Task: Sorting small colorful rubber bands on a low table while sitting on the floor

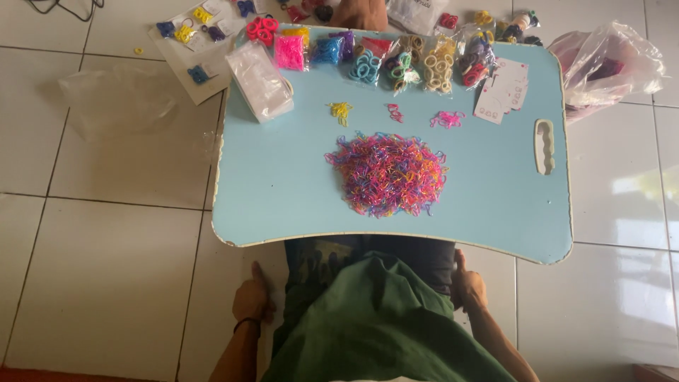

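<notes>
A big heap of tiny multicoloured rubber bands (387, 174) lies in the middle of a light blue lap table (276, 184). Beyond the heap lie three small sorted clusters: yellow (340, 110), dark pink (394, 112) and light pink (447, 119). My left hand (251, 298) rests on the floor beside my left hip, fingers curled with the thumb up, holding nothing. My right hand (467, 286) is curled the same way at my right hip, just under the table's near edge. Both hands are off the table, well short of the heap.
Bags of coloured hair ties (368, 65) line the table's far edge, with a clear packet of small bags (259, 79) at the far left and white cards (503, 92) at the far right. A plastic bag (608, 64) lies on the tiled floor to the right. Another person's hand (361, 13) shows at the top.
</notes>
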